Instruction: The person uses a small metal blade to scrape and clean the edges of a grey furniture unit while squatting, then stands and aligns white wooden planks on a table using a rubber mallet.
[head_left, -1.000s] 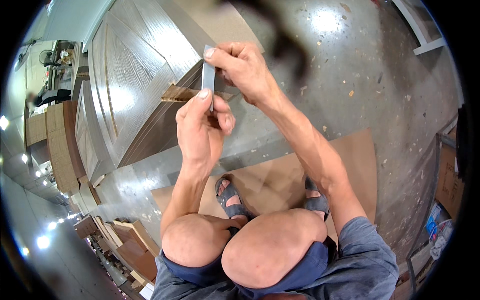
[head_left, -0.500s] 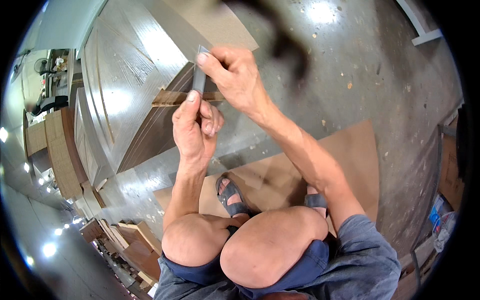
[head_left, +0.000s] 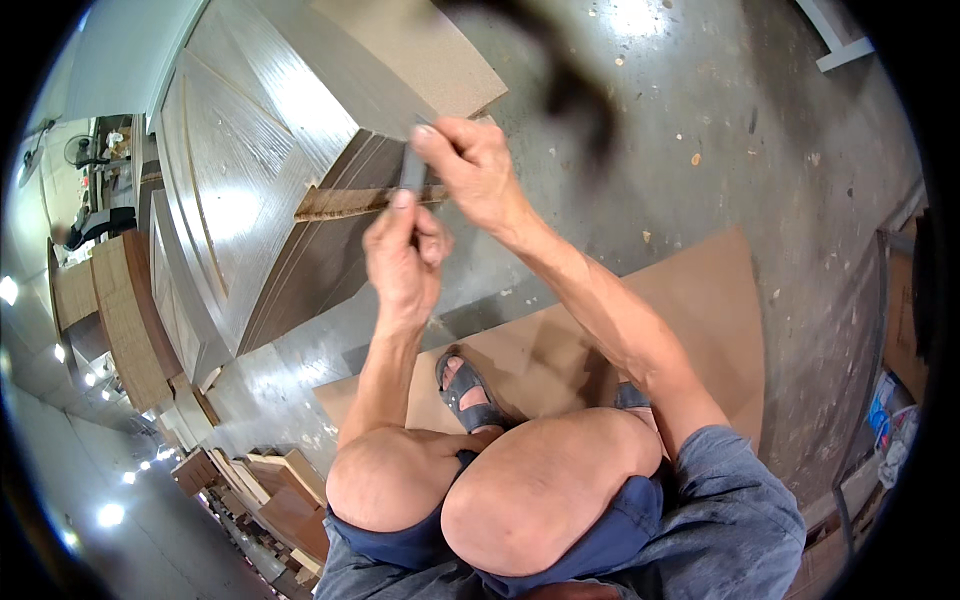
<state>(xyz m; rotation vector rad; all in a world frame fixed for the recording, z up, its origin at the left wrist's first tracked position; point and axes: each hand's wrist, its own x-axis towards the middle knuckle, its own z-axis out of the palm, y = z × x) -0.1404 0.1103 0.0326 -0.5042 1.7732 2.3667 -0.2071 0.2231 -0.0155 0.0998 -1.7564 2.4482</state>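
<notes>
The left hand (head_left: 405,262) is pinching the lower end of a narrow grey strip (head_left: 412,172), thumb pressing on it. The right hand (head_left: 478,172) is gripping the strip's upper end with fingers closed around it. The strip is standing upright between both hands, crossing in front of a thin wooden slat (head_left: 350,201) that is lying against a stack of grey wood-grain panels (head_left: 250,190). The person is squatting on a brown cardboard sheet (head_left: 690,310) in sandals (head_left: 465,395). At the right edge, a cardboard box (head_left: 903,320) is sitting; its contents cannot be told.

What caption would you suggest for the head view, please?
Crouching person's left hand and right hand grip a thin grey strip against a stacked wood panel's edge.
</notes>
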